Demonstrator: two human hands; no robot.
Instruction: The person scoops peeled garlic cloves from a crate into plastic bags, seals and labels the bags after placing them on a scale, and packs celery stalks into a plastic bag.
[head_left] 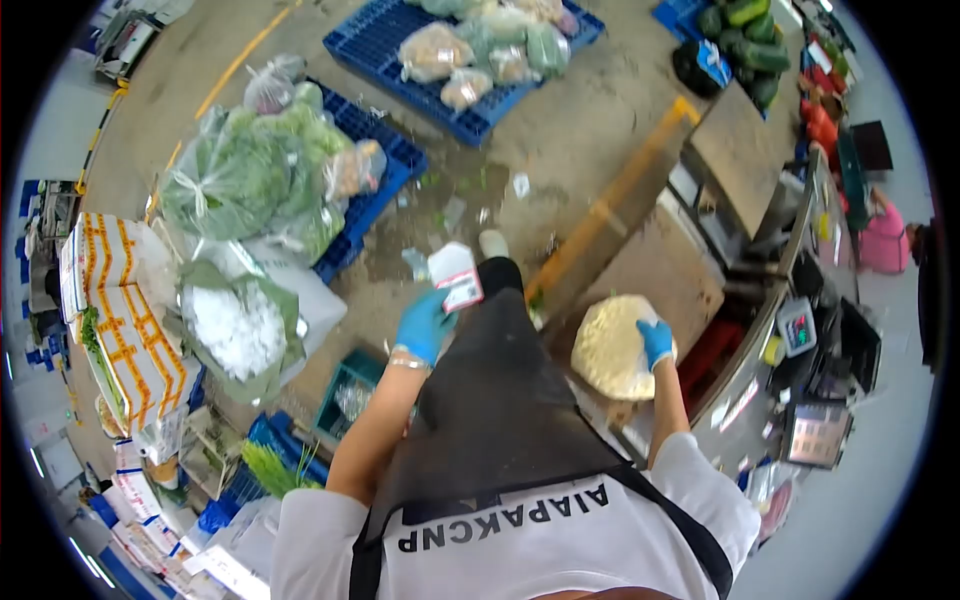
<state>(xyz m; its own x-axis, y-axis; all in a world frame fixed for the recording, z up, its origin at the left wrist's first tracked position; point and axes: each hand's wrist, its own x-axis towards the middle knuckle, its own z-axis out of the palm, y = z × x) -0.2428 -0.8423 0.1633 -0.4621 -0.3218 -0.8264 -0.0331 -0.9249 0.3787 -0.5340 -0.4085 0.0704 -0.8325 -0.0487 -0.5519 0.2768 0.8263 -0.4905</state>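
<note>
My left hand [427,328], in a blue glove, grips a white and red label card [456,276] out in front of the dark apron. On the right, my right hand [655,343], also in a blue glove, has its fingers on the edge of a clear bag of pale yellowish pieces [612,348]. That bag rests against the brown board surface [668,270]; what the pieces are cannot be made out.
Blue pallets [460,118] bear bagged vegetables. Large bags of greens [235,170] and a sack of ice [235,330] stand at left, beside foam boxes [130,300]. A green crate [345,400] lies low left. At right are a scale [797,327] and a screen [815,434].
</note>
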